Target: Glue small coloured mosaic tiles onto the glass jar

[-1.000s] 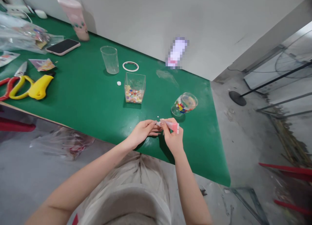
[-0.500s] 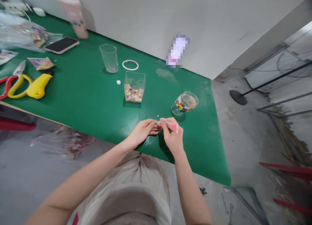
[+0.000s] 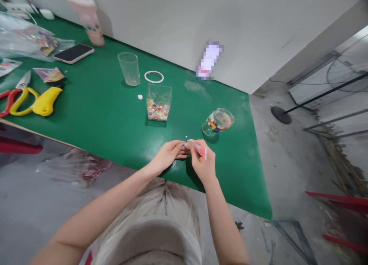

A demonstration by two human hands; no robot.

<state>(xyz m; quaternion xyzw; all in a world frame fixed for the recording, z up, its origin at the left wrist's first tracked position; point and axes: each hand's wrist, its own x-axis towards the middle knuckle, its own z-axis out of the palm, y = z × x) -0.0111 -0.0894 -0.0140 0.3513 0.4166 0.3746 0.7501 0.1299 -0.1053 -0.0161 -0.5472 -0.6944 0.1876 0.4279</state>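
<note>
My right hand (image 3: 204, 163) grips a small pink-and-white squeeze tube (image 3: 201, 149), its flat end slanting down to the right. At the tube's narrow end, the thumb and index finger of my left hand (image 3: 170, 154) are pinched together. What they hold is too small to make out; the other left fingers stretch out below. Beyond my right hand stands a clear cup (image 3: 217, 122) with colored mosaic squares around its side. A clear square container (image 3: 158, 104) farther left has many small multicolored pieces in its bottom. A tiny white bit (image 3: 186, 136) lies just past my fingertips.
On the green table (image 3: 115, 123) stand an empty clear glass (image 3: 130, 69) and a white tape ring (image 3: 154, 77). To the left are yellow-handled scissors (image 3: 46, 102), red-handled scissors (image 3: 11, 98), a phone (image 3: 74, 53), a pink tumbler (image 3: 87, 20) and plastic bags (image 3: 23, 37).
The tube's flat end has tilted slightly down and left as my right hand turned a little. My left hand stays in nearly the same place.
</note>
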